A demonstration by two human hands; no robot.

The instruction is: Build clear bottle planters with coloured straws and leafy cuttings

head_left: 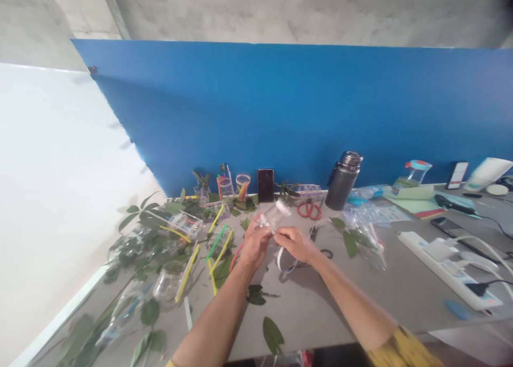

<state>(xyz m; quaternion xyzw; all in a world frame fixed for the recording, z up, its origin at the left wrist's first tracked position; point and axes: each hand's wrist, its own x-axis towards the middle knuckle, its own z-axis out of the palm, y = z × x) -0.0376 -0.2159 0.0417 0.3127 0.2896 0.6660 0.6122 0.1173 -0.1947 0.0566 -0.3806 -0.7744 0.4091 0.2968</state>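
Observation:
My left hand is closed around one end of a small clear plastic bottle or cup, which tilts up and away to the right over the middle of the table. My right hand meets it from the right, its fingertips pinching a white strip close to the clear piece. The strip hangs in a loop below the right fingers. Whether its end touches the plastic cannot be made out. Just beyond the hands lie red-handled scissors. A green leaf lies on the tabletop nearer to me.
Leafy cuttings, clear plastic containers and yellow straws crowd the left side. A phone and a dark flask stand by the blue partition. At right lie plastic wrappers and a power strip with cables.

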